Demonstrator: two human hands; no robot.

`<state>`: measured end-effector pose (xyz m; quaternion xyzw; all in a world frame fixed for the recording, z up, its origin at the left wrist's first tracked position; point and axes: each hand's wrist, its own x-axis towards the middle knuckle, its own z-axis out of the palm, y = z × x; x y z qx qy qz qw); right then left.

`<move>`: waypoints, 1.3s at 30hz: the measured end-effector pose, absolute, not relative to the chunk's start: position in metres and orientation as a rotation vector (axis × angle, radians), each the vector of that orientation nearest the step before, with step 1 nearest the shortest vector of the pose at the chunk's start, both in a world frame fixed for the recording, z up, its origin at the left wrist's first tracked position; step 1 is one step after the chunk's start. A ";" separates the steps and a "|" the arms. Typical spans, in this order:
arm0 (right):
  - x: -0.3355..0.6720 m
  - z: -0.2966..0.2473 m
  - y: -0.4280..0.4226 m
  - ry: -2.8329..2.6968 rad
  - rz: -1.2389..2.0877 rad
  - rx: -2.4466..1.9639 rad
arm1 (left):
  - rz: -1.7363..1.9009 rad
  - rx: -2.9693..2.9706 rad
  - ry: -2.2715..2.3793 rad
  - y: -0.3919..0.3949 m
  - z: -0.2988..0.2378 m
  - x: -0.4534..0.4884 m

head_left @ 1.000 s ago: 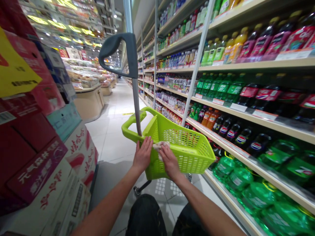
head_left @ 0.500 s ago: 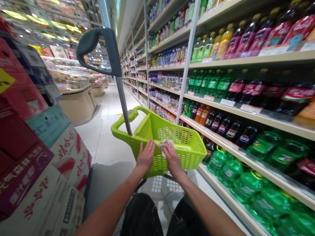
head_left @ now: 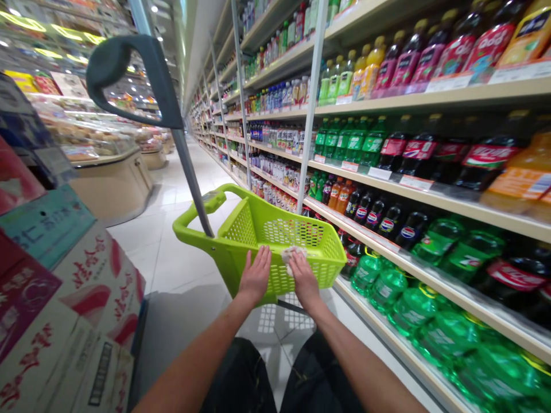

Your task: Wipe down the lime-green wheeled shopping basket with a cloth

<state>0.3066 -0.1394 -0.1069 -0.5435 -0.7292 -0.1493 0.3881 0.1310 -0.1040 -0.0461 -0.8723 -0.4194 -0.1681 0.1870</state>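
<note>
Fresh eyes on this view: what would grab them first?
The lime-green basket in the middle, with the left hand spread against its near side and the right hand holding a pale cloth at the near rim. A dark grey handle looms at upper left, while shelves of colourful bottles fill the right.

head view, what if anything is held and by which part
Right hand holds a crumpled whitish cloth by its near part, at the near rim of the green cart basket. Left hand grips nothing, lying flat against the basket.
</note>
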 end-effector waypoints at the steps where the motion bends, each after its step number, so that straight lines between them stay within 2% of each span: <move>1: 0.308 -0.114 -0.139 -1.878 -0.370 -1.403 | -0.471 -2.461 -1.184 -0.104 -0.046 0.131; 6: 0.319 -0.147 -0.153 -1.903 -0.301 -1.465 | -0.436 -2.457 -1.236 -0.099 -0.043 0.134; 12: 0.328 -0.104 -0.137 -1.768 -0.384 -1.409 | -0.380 -2.498 -1.210 -0.099 -0.043 0.153; 20: 0.342 -0.148 -0.146 -1.834 -0.309 -1.501 | -0.332 -2.526 -1.247 -0.097 -0.040 0.157; 26: 0.351 -0.122 -0.134 -1.714 -0.377 -1.368 | -0.408 -2.560 -1.189 -0.096 -0.045 0.178; 33: 0.369 -0.171 -0.155 -1.747 -0.328 -1.457 | -0.378 -2.578 -1.214 -0.097 -0.050 0.180; 39: 0.394 -0.140 -0.149 -1.647 -0.450 -1.402 | -0.375 -2.522 -1.285 -0.097 -0.055 0.183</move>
